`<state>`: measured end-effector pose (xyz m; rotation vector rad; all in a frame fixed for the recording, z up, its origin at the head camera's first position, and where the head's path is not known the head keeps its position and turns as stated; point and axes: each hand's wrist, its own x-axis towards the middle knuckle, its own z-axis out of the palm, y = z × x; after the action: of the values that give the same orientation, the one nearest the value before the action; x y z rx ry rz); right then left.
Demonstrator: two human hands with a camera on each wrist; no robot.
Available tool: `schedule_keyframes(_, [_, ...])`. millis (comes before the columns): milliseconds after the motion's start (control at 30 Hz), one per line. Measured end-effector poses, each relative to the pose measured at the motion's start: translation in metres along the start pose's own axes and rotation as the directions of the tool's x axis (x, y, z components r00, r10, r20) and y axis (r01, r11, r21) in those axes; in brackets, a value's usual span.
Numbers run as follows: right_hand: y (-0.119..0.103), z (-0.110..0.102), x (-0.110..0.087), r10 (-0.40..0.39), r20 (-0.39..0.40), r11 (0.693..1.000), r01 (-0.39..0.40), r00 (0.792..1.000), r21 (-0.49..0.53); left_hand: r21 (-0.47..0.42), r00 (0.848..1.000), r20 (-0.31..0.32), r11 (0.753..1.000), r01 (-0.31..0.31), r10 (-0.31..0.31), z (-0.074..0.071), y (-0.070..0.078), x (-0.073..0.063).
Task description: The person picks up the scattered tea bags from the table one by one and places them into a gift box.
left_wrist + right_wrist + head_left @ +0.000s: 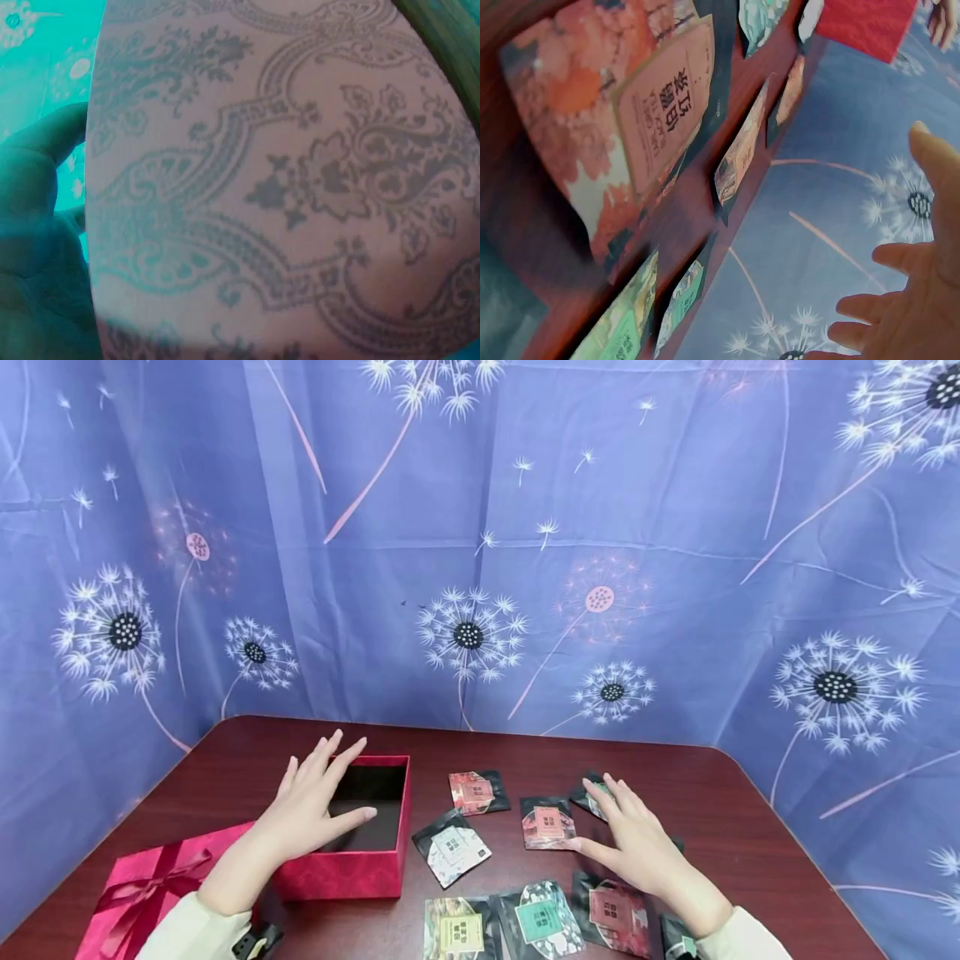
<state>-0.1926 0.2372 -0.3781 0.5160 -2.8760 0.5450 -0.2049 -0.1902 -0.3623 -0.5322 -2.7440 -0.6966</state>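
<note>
My left hand is spread with straight fingers over the left side of an open red gift box, whose dark inside shows. Whether it touches the rim, I cannot tell. In the left wrist view, the box's patterned side fills most of the picture. Above the tea packets on the right, my right hand is spread too, holding nothing. Its thumb reaches to the edge of a pink-labelled tea packet. A green-labelled packet is partly hidden behind its fingers, and a red-labelled packet lies below it.
The red lid with a ribbon bow leans left of the box. More packets lie about: a white one, an orange-red one, a yellow-labelled one and a teal-labelled one. A dandelion-print curtain hangs behind the table.
</note>
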Motion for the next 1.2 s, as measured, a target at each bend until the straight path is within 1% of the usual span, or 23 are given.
schedule_keyframes(200, [0.008,-0.004,-0.003,0.060,0.066,0.997,-0.062,0.996,0.038,-0.024,0.997,-0.006,0.997,0.076,-0.076,-0.006,-0.008,-0.004])
schedule_keyframes(333, [0.014,-0.006,-0.005,0.097,0.093,0.993,-0.103,0.991,0.059,-0.037,0.994,-0.011,0.994,0.107,-0.108,-0.009,-0.013,-0.002])
schedule_keyframes(533, [0.018,-0.006,0.000,0.141,0.087,0.980,-0.151,0.986,0.131,-0.071,0.984,-0.036,0.982,0.173,-0.176,-0.017,-0.025,-0.006])
schedule_keyframes(733, [0.020,-0.003,0.003,0.159,0.082,0.975,-0.170,0.984,0.142,-0.122,0.970,-0.036,0.964,0.235,-0.241,-0.017,-0.039,-0.019])
schedule_keyframes(833, [0.023,0.000,0.006,0.162,0.040,0.976,-0.166,0.986,0.143,-0.179,0.968,-0.037,0.954,0.240,-0.250,-0.019,-0.046,-0.024])
schedule_keyframes(933, [0.027,0.002,0.008,0.171,-0.028,0.977,-0.166,0.985,0.137,-0.235,0.969,-0.027,0.944,0.234,-0.247,-0.023,-0.051,-0.022])
schedule_keyframes(1033, [0.030,0.003,0.007,0.179,-0.075,0.977,-0.169,0.981,0.129,-0.254,0.970,-0.010,0.939,0.233,-0.243,-0.024,-0.055,-0.021])
schedule_keyframes(1100, [0.032,0.004,0.007,0.187,-0.080,0.976,-0.176,0.979,0.127,-0.254,0.971,-0.004,0.940,0.228,-0.237,-0.023,-0.057,-0.021])
schedule_keyframes(1200, [0.036,0.005,0.007,0.206,-0.064,0.972,-0.197,0.976,0.131,-0.249,0.974,-0.009,0.944,0.216,-0.225,-0.021,-0.061,-0.023])
